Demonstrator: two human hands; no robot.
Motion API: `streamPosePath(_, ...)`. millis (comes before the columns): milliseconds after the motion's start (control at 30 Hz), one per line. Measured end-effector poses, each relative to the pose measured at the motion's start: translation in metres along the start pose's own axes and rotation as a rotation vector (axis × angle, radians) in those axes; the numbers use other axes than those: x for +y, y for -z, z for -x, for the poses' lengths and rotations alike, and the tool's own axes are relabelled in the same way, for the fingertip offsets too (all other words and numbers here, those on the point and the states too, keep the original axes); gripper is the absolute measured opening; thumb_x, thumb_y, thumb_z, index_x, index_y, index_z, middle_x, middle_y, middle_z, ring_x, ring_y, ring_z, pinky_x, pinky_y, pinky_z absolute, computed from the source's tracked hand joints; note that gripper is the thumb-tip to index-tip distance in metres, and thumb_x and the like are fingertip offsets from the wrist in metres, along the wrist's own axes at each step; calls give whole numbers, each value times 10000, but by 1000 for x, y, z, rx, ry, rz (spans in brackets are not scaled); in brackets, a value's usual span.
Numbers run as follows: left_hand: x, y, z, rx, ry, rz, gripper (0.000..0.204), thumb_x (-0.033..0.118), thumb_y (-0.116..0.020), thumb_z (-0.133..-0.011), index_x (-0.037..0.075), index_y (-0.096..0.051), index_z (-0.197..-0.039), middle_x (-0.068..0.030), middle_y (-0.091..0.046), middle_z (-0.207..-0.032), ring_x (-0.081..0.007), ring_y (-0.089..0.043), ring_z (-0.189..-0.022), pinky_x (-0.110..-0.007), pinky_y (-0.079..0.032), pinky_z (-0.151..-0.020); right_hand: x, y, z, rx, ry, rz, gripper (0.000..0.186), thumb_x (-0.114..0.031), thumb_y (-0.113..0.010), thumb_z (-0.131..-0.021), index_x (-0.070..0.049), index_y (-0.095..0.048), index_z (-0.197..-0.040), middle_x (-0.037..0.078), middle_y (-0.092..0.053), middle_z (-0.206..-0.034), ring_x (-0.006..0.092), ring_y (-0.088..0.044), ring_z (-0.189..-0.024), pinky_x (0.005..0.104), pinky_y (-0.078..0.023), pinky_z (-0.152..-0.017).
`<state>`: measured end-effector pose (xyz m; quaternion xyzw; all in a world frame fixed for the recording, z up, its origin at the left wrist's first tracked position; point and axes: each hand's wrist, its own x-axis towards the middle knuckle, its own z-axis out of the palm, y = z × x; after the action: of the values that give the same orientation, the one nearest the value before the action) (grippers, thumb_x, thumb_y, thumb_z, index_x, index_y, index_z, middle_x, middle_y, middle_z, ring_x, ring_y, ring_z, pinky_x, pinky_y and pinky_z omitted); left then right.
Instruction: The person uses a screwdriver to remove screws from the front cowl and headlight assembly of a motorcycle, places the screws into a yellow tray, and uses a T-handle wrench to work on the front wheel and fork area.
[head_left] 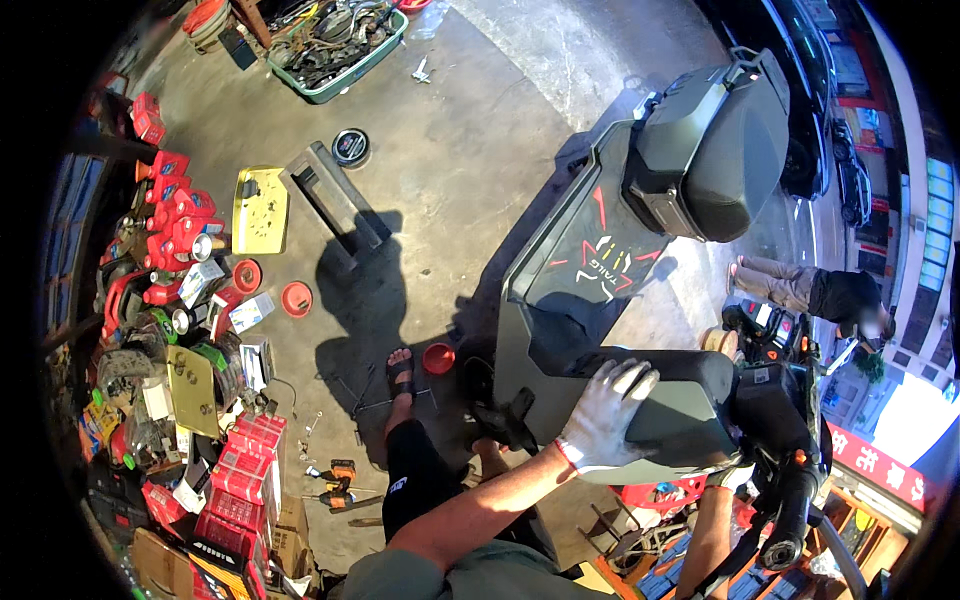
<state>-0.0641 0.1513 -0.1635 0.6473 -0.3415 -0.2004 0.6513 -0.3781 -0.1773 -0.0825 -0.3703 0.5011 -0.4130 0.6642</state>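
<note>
Left grip [608, 415], in a white glove, lay across the front panel [680, 430] of a gray-green scooter [605, 265], fingers extended and slightly spread, the palm against the cover rather than closed around it. Right grip [732, 476], also gloved, reached in at the panel's near right edge, mostly concealed; whether it pinched anything could not be told.

By the look of the pose, the work in hand was steadying the panel from two sides. Done well, it called for even, moderate pressure, the left palm kept flat, the right giving support at the opposite edge, and no wrenching against the handlebar [792, 505] just beside it. Any fasteners underneath were out of sight and deserved a gentle touch.

The scooter occupied the right half of the scene on a concrete floor [450, 200], its front end pointing near, toward the worker, and its black seat [740, 155] at the far end. Its long axis ran from near to far, leaning slightly right with distance. The panel's own length stretched left to right, its right end meeting the dark handlebar assembly.
</note>
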Motion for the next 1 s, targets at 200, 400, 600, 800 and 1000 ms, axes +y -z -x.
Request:
streamPosePath(200,-18,3,39,-4,107,-127,1115,581,-786,-583,-21,-352,-1414,-249,-335,-1450,-429,-301,-1361,-553,-215,-1139,2,-9,1,103,17,200,531,-383,-421,-950,-35,-504,-1342,148,-500,-1372,315,-455,-1254,440,-298,-1102)
streamPosePath(400,-67,-14,87,78,218,-224,889,532,-597,-809,-41,-319,-1430,-269,-325,-1467,-429,-304,-1363,-552,-186,-1140,7,-38,20,38,51,222,524,-359,-473,-890,17,-554,-1246,211,-536,-1306,396,-541,-1141,541,-435,-974)
streamPosePath(600,-216,-69,152,123,956,10,718,504,-372,-964,-8,-283,-1460,-284,-286,-1491,-446,-299,-1367,-462,-264,-1133,-8,-27,17,-270,-50,422,577,-444,-424,-920,-5,-556,-1270,189,-542,-1316,361,-502,-1206,495,-353,-1061)
streamPosePath(800,-305,-57,109,140,1196,237,769,567,-346,-956,19,-237,-1485,-285,-244,-1513,-425,-335,-1361,-420,-305,-1115,-20,-18,16,-305,372,1097,493,-403,-444,-946,-18,-595,-1214,123,-656,-1129,289,-622,-1003,444,-484,-918)
streamPosePath(1000,-385,-62,98,202,1252,372,830,578,-376,-947,-55,-236,-1465,-329,-295,-1472,-413,-304,-1384,-403,-275,-1136,1,-41,23,-107,174,723,493,-346,-420,-976,-22,-500,-1340,134,-553,-1315,291,-557,-1144,425,-444,-988)
